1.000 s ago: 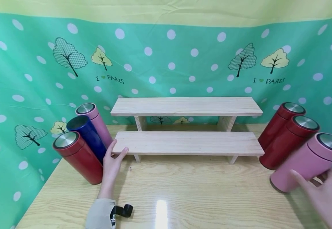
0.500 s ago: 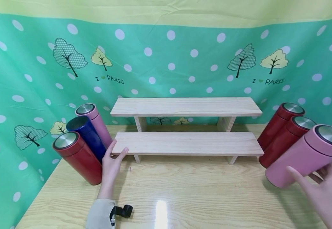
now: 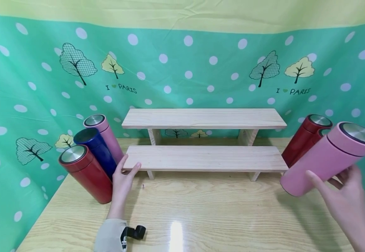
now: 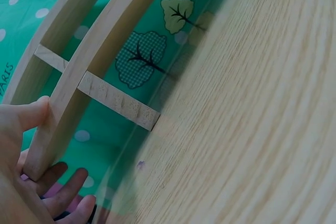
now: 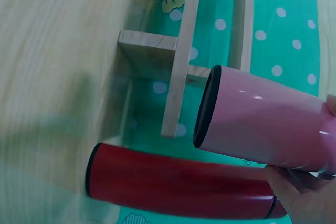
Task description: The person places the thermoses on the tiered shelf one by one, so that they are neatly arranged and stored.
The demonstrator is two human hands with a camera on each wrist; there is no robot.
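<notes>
A two-tier wooden shelf stands at the middle of the table. My left hand grips the left end of its lower board, thumb on top and fingers beneath in the left wrist view. On the right, my right hand holds a pink thermos around its body. The thermos is tilted and raised off the table, its dark-rimmed base pointing toward the shelf. Behind it stand two red thermoses, the farther one mostly visible and the nearer one largely hidden.
Left of the shelf stand a red thermos, a blue thermos and another pink thermos. A green dotted cloth hangs behind everything. The wooden table extends in front of the shelf.
My right hand has lifted the pink thermos off the table and carried it up and left toward the shelf, covering more of the nearer red thermos. The left hand has stayed on the board.
</notes>
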